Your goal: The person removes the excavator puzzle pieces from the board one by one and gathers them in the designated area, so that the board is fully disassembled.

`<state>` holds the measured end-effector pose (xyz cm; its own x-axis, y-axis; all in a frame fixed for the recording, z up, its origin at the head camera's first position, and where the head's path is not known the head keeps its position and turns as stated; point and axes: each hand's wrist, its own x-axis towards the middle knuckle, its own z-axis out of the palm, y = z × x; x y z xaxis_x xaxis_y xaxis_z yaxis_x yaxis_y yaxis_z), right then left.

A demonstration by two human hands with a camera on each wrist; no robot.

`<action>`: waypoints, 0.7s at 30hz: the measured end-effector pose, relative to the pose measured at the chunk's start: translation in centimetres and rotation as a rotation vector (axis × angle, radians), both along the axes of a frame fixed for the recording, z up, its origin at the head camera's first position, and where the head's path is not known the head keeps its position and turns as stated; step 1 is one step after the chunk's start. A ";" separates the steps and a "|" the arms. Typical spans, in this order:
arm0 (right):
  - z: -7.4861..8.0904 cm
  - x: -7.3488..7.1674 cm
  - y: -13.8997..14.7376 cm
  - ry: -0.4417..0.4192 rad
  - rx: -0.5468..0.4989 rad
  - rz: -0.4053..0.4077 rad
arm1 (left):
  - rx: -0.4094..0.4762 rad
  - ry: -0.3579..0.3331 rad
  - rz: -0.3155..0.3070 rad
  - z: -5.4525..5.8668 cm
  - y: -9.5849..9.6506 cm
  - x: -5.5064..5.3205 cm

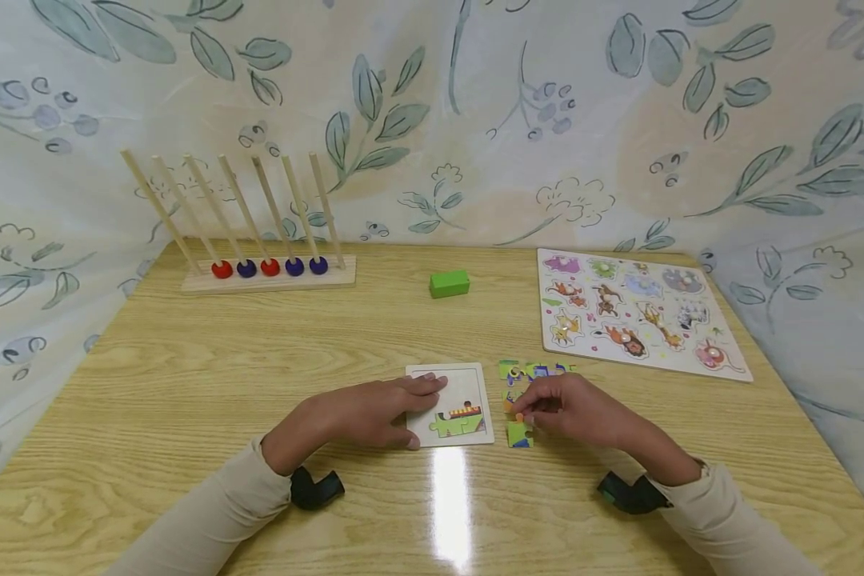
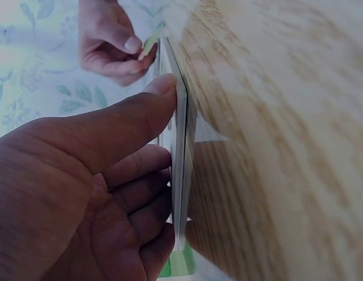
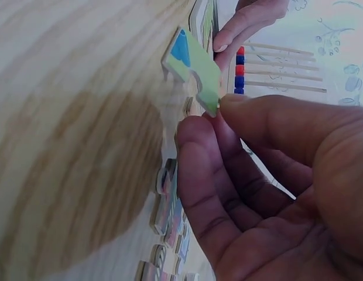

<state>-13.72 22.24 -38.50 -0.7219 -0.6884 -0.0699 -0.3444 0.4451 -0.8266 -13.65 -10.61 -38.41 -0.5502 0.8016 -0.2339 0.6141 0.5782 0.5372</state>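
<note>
My left hand (image 1: 374,410) rests on a square wooden puzzle tray (image 1: 486,392), fingertips on its surface and thumb at its near edge. In the tray's lower part lie joined puzzle pieces (image 1: 455,425), green with a red-and-yellow striped picture. Just right of the tray, my right hand (image 1: 583,412) pinches a green puzzle piece (image 3: 199,64) with a blue corner between thumb and fingers. The right wrist view shows this piece tilted over the table. Several loose puzzle pieces (image 1: 540,371) lie beyond the right hand, partly hidden by it.
Behind the tray stands a green block (image 1: 450,284). A peg stand (image 1: 274,282) with red and blue beads is at the back left. An animal knob-puzzle board (image 1: 641,312) lies at the back right, and a floral cloth (image 1: 468,120) hangs behind the table.
</note>
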 end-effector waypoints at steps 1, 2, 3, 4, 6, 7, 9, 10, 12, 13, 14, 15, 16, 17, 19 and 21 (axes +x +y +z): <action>0.0 0.0 0.0 0.003 -0.002 0.003 | 0.000 -0.002 0.001 0.0 0.0 0.0; 0.1 0.0 0.0 0.013 0.002 0.004 | 0.000 -0.003 0.002 -0.1 0.0 0.0; 0.1 0.0 0.1 0.022 0.007 0.003 | 0.002 -0.004 0.002 -0.1 0.0 0.0; 0.2 -0.1 0.1 0.032 0.011 0.002 | 0.002 -0.004 0.003 -0.1 0.0 0.0; 0.4 -0.1 0.2 0.051 0.019 -0.001 | 0.002 -0.004 0.002 -0.1 0.0 0.0; 0.4 -0.2 0.3 0.059 0.021 -0.003 | 0.003 -0.003 0.002 0.0 0.0 0.0; 0.5 -0.3 0.3 0.065 0.022 -0.009 | 0.003 -0.003 0.003 0.1 0.0 0.1; 0.5 -0.3 0.3 0.069 0.019 -0.009 | 0.000 -0.002 0.006 0.1 0.0 0.1; 0.5 -0.4 0.2 0.078 0.020 -0.011 | -0.001 -0.003 0.008 0.1 0.0 0.1; 0.5 -0.4 0.1 0.082 0.022 -0.012 | -0.001 -0.002 0.007 0.1 0.0 0.1; 0.5 -0.4 0.0 0.086 0.027 -0.015 | -0.002 -0.002 0.007 0.1 0.0 0.1; 0.5 -0.4 -0.2 0.091 0.032 -0.016 | -0.003 0.001 0.006 0.1 0.0 0.1; 0.5 -0.4 -0.3 0.093 0.039 -0.019 | -0.004 0.001 0.006 0.0 0.0 0.1; 0.6 -0.5 -0.5 0.092 0.046 -0.020 | -0.002 0.000 0.005 0.0 0.0 0.1; 0.6 -0.5 -0.9 0.082 0.052 -0.017 | -0.004 0.000 0.006 0.0 0.0 0.0; 0.6 -0.6 -1.4 0.066 0.050 -0.010 | -0.006 -0.003 0.008 0.0 0.0 0.0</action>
